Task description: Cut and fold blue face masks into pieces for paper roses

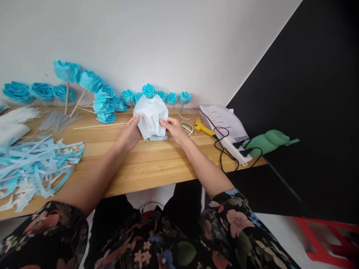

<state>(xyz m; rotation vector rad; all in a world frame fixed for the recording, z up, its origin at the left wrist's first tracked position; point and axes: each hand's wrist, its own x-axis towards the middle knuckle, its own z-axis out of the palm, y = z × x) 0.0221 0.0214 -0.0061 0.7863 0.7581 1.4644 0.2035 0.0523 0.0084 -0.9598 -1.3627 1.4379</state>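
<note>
Between my two hands a pale blue-white sheet of thin paper or fabric (152, 116) is held up, its edges uneven and its middle creased. My left hand (134, 129) pinches its left edge, thumb in front. The thumb of my right hand (174, 127) presses on the sheet's right side, with the other fingers mostly out of sight behind. Under the sheet, a small stack of light blue pieces (158, 138) shows on the table. Behind it stand several blue crepe-like flowers (148, 90), partly covered by the sheet.
Blue and white strips (42, 164) heap up at the left, near clear thin sticks (57, 120). Larger blue flowers on sticks (67, 71) lean by the wall. At right lie scissors (187, 128), a yellow glue gun (203, 127), a corded power strip (234, 149) and a green object (266, 143).
</note>
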